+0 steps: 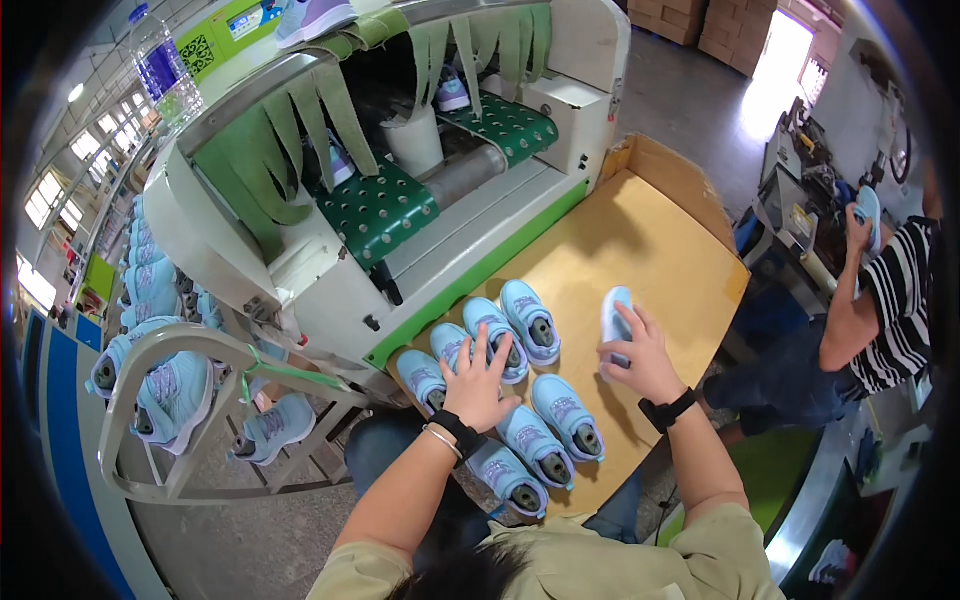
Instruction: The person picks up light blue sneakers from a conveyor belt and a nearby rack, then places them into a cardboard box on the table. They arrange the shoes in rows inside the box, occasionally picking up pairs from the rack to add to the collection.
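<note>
Several light-blue sneakers with dark inserts in their openings stand in two rows on a tan board (pixel 690 250). Over the far row, my left hand (pixel 480 385) is open with its fingers spread, touching or just above a sneaker (pixel 449 343). To the right, my right hand (pixel 645 362) has its thumb and fingers around a single light-blue sneaker (pixel 612 318), which is turned on its side with a pale face showing. Nearest me in the front row is another sneaker (pixel 505 475). Whether the left fingertips press on a shoe is hard to see.
Ahead stands a white machine (pixel 215 210) with green strip curtains and perforated green belts (pixel 385 215) carrying shoes. A metal rack (pixel 130 400) with more blue sneakers is at left. A bottle (pixel 165 70) stands on the machine. At right, a co-worker (pixel 880 300) holds a shoe.
</note>
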`<state>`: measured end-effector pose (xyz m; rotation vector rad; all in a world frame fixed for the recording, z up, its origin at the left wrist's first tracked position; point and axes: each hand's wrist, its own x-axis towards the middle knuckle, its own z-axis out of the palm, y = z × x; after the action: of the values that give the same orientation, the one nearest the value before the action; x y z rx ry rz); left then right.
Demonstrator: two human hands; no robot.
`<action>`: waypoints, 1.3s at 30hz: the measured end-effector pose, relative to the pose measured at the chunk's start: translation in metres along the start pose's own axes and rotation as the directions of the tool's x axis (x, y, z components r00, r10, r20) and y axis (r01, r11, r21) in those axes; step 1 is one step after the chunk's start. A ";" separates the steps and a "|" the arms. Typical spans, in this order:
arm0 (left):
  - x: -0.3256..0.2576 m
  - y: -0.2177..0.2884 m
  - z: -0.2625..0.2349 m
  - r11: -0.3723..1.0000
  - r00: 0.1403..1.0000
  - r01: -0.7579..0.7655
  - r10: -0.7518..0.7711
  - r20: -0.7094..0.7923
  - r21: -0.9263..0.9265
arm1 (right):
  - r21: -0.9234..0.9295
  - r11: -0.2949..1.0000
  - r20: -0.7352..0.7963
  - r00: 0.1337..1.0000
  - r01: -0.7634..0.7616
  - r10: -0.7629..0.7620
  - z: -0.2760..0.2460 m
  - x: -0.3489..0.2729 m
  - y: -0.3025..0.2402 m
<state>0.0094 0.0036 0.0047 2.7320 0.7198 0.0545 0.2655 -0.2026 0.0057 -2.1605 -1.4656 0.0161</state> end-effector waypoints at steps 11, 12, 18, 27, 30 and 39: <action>0.006 -0.003 -0.021 0.981 0.975 0.090 -0.052 0.215 -0.170 | 0.555 0.750 0.162 0.931 -0.360 0.327 0.043 -0.029 -0.032; 0.008 -0.001 -0.022 0.962 0.978 0.117 -0.068 0.198 -0.247 | 0.561 0.727 0.170 0.915 -0.396 0.367 0.042 -0.027 -0.032; 0.003 0.021 -0.002 0.347 0.996 -0.015 -0.075 -0.043 -0.938 | 0.931 0.228 0.164 0.885 -0.285 0.435 -0.005 0.015 -0.062; 0.044 0.004 -0.126 -0.629 0.961 0.035 0.234 -0.146 -0.777 | 0.493 0.838 0.286 0.953 -0.236 0.101 0.008 0.079 -0.068; 0.096 -0.053 -0.147 -0.735 0.987 -0.162 -0.128 -0.100 -0.658 | 0.596 0.793 0.346 0.932 -0.129 -0.109 0.080 0.088 -0.037; 0.081 -0.046 -0.130 -0.633 0.988 -0.094 -0.152 0.003 -0.768 | 0.673 0.728 -0.059 0.972 -0.131 0.228 0.016 0.132 -0.036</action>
<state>0.0428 0.1187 0.1109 0.5189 0.2724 0.6078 0.2839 -0.0713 0.0433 -1.6467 -0.9523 0.3972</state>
